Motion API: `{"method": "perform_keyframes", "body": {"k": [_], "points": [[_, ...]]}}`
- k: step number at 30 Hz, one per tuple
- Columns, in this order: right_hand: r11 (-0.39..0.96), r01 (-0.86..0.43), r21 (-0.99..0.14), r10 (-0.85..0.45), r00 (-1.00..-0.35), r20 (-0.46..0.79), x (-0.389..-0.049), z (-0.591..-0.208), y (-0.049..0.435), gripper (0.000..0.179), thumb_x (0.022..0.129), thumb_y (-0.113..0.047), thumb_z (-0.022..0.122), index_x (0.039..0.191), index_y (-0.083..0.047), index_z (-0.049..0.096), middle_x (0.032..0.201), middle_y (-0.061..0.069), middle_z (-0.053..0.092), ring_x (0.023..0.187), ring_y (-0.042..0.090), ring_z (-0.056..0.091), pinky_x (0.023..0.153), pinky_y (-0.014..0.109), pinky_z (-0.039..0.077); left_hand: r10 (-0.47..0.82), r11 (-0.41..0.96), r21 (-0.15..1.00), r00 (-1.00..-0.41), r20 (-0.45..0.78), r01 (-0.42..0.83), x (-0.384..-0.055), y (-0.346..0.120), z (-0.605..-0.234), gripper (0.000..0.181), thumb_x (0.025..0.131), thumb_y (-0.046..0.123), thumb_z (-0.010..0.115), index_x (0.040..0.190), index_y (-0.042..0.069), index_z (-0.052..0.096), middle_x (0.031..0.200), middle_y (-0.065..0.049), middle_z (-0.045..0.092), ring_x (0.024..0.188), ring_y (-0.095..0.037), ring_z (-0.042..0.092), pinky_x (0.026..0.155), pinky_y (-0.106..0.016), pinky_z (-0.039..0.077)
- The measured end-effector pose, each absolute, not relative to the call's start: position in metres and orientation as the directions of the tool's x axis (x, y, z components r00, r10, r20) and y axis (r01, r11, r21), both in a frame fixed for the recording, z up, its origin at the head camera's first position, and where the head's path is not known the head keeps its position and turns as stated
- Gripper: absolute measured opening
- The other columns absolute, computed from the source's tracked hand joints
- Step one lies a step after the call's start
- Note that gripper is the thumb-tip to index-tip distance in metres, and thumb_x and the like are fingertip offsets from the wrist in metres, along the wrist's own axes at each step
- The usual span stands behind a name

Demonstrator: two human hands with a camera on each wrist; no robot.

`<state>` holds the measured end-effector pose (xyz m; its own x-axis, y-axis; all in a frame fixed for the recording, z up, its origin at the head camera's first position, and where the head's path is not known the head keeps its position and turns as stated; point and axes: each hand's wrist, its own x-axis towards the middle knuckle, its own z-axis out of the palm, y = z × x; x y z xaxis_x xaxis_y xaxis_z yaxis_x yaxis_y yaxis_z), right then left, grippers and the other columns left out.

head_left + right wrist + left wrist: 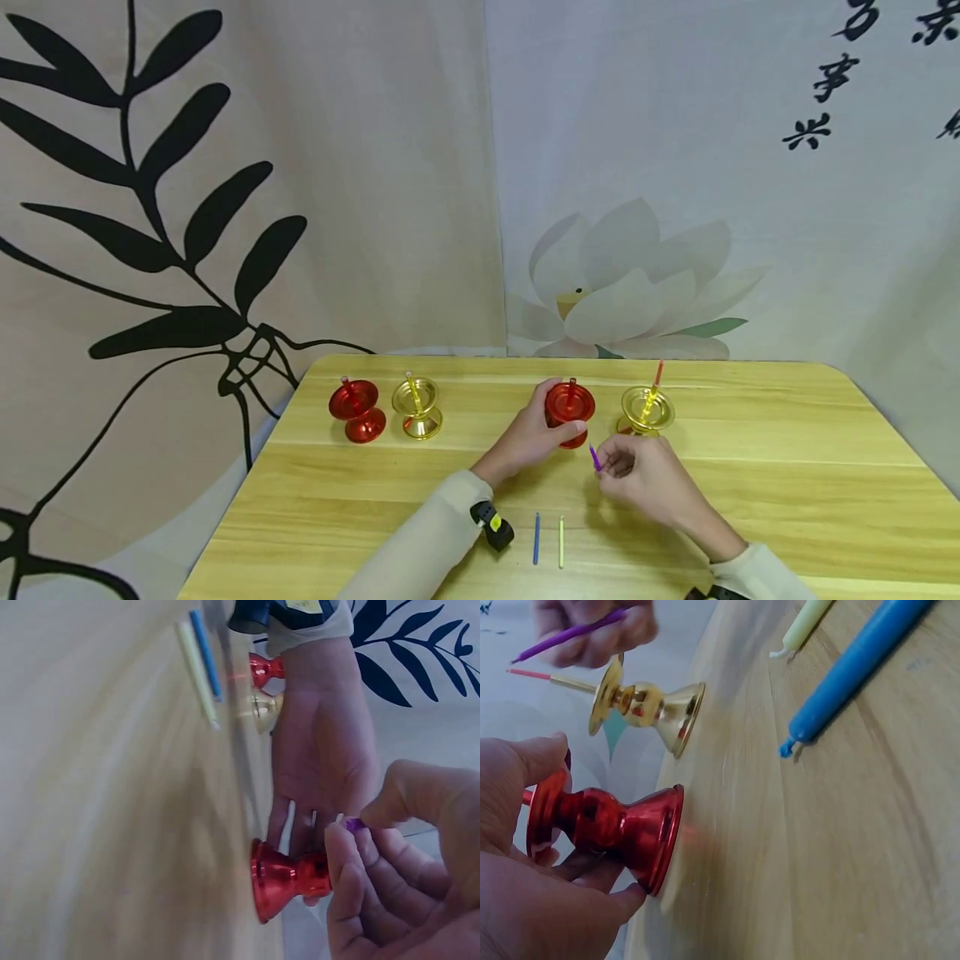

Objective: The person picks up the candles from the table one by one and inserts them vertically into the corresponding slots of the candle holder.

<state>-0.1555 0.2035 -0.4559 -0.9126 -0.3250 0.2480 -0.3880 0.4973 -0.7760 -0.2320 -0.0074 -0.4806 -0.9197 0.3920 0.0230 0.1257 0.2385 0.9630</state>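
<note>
My left hand (536, 429) grips a shiny red candle holder (568, 403) around its dish and stem. The holder's base stands on the table. Beside it, my right hand (647, 477) pinches a thin purple candle (595, 458) between thumb and fingertips. The candle points up and leftward, apart from the red holder; in the left wrist view its pointed end (532, 651) shows. Behind the right hand, a gold candle holder (660, 412) carries a slim red candle (658, 373) upright. Nearer the front lie a blue candle (536, 538) and a pale yellow candle (561, 542).
Toward the table's back left stand another red holder (365, 427) and another gold holder (423, 425), side by side. The wooden table (795, 467) ends at a printed curtain (405, 183) behind. Each wrist wears a small black camera (495, 530).
</note>
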Motion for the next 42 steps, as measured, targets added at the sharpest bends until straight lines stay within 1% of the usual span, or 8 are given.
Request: {"method": "perform_keyframes", "body": {"k": [7, 12, 16, 23, 30, 35, 38, 42], "points": [[0.504, -0.406, -0.763, -0.229, -0.914, 0.335, -0.17, -0.443, 0.197, 0.018, 0.082, 0.006, 0.079, 0.089, -0.011, 0.076, 0.083, -0.007, 0.073, 0.076, 0.008, 0.07, 0.069, 0.025, 0.062, 0.406, 0.246, 0.961, -0.914, 0.013, 0.123, -0.235, -0.004, -0.483, 0.082, 0.106, 0.027, 0.078, 0.17, 0.01, 0.03, 0.155, -0.017, 0.058, 0.142, -0.033, 0.059, 0.116, -0.049, 0.051], [0.508, -0.393, -0.767, -0.135, -0.915, 0.38, -0.182, -0.438, 0.193, 0.013, 0.086, 0.006, 0.081, 0.092, -0.006, 0.078, 0.087, -0.001, 0.076, 0.079, 0.013, 0.073, 0.072, 0.024, 0.063, 0.422, 0.237, 0.965, -0.906, 0.0, 0.11, -0.236, -0.004, -0.485, 0.084, 0.106, 0.031, 0.077, 0.171, 0.011, 0.028, 0.158, -0.016, 0.056, 0.144, -0.032, 0.057, 0.117, -0.049, 0.05], [0.488, -0.387, -0.782, -0.058, -0.909, 0.414, -0.192, -0.436, 0.189, 0.009, 0.09, 0.004, 0.083, 0.095, -0.003, 0.08, 0.091, 0.004, 0.079, 0.082, 0.016, 0.075, 0.075, 0.02, 0.061, 0.435, 0.211, 0.971, -0.9, 0.013, 0.116, -0.236, -0.004, -0.484, 0.083, 0.107, 0.031, 0.077, 0.171, 0.011, 0.029, 0.159, -0.014, 0.055, 0.144, -0.03, 0.057, 0.119, -0.049, 0.048], [0.453, -0.383, -0.805, 0.04, -0.893, 0.448, -0.206, -0.435, 0.185, 0.003, 0.096, -0.002, 0.082, 0.099, -0.001, 0.082, 0.094, 0.009, 0.08, 0.084, 0.013, 0.073, 0.076, 0.014, 0.058, 0.447, 0.172, 0.979, -0.895, 0.021, 0.109, -0.236, -0.002, -0.485, 0.081, 0.106, 0.026, 0.077, 0.17, 0.01, 0.031, 0.156, -0.012, 0.057, 0.142, -0.027, 0.058, 0.119, -0.047, 0.048], [0.453, -0.425, -0.784, 0.089, -0.853, 0.514, -0.218, -0.435, 0.181, 0.004, 0.098, -0.005, 0.083, 0.1, -0.002, 0.083, 0.093, 0.009, 0.081, 0.085, 0.012, 0.073, 0.076, 0.011, 0.055, 0.442, 0.166, 0.982, -0.897, 0.01, 0.093, -0.237, 0.0, -0.486, 0.08, 0.106, 0.026, 0.078, 0.169, 0.012, 0.032, 0.154, -0.01, 0.058, 0.141, -0.026, 0.059, 0.118, -0.047, 0.049], [0.467, -0.408, -0.785, 0.099, -0.858, 0.504, -0.222, -0.435, 0.178, 0.007, 0.101, -0.008, 0.082, 0.103, -0.002, 0.083, 0.096, 0.009, 0.082, 0.089, 0.019, 0.074, 0.081, 0.009, 0.054, 0.442, 0.172, 0.981, -0.897, 0.005, 0.09, -0.237, 0.001, -0.486, 0.08, 0.106, 0.028, 0.078, 0.169, 0.012, 0.032, 0.155, -0.01, 0.058, 0.141, -0.027, 0.059, 0.118, -0.047, 0.049], [0.468, -0.403, -0.787, 0.093, -0.863, 0.497, -0.224, -0.435, 0.177, 0.007, 0.101, -0.007, 0.081, 0.104, -0.001, 0.083, 0.097, 0.01, 0.082, 0.09, 0.023, 0.074, 0.08, 0.009, 0.054, 0.441, 0.173, 0.981, -0.897, 0.003, 0.088, -0.237, 0.002, -0.487, 0.08, 0.106, 0.028, 0.078, 0.17, 0.013, 0.032, 0.155, -0.01, 0.058, 0.141, -0.026, 0.059, 0.117, -0.046, 0.05], [0.47, -0.407, -0.783, 0.085, -0.862, 0.499, -0.225, -0.436, 0.177, 0.006, 0.1, -0.005, 0.081, 0.103, 0.0, 0.082, 0.096, 0.011, 0.081, 0.088, 0.022, 0.074, 0.078, 0.009, 0.054, 0.441, 0.179, 0.98, -0.897, -0.002, 0.086, -0.238, 0.002, -0.488, 0.081, 0.106, 0.029, 0.078, 0.17, 0.013, 0.031, 0.155, -0.009, 0.058, 0.141, -0.026, 0.059, 0.117, -0.046, 0.05]]}}
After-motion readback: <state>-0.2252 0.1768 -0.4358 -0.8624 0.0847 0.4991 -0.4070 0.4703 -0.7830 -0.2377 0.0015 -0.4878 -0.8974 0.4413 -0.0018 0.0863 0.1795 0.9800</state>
